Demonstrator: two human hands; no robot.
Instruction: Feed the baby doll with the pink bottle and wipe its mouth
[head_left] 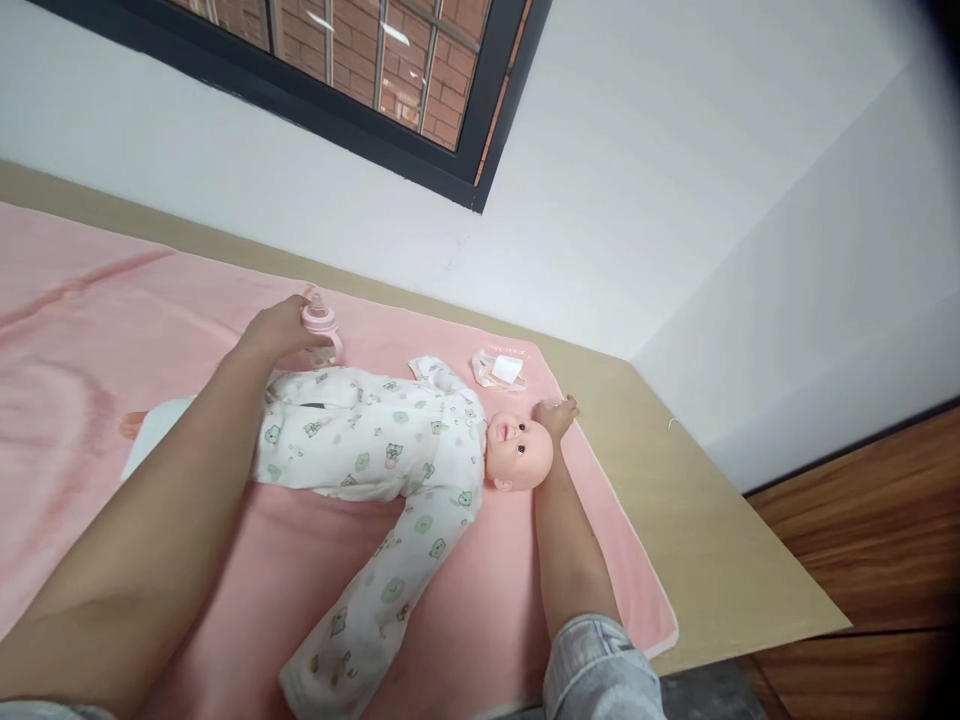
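A bald baby doll (517,450) lies on its back across a pink blanket (480,590), dressed in a white printed top (375,430) with long sleeves. One sleeve stretches toward me. Past the doll's body, my left hand (281,330) is closed around a pink baby bottle (321,325), which stands upright with its clear nipple on top. Just beyond the doll's head, my right hand (555,412) rests at the blanket's edge, its fingers apart with nothing seen in them. My right forearm runs close beside the head.
A small clear plastic packet (499,370) with a white label lies on the blanket beyond the doll's head. The blanket covers a light wooden tabletop (697,530) set against a white wall (585,200). Above it is a dark-framed window (480,120). Brown wood panels (862,520) stand at right.
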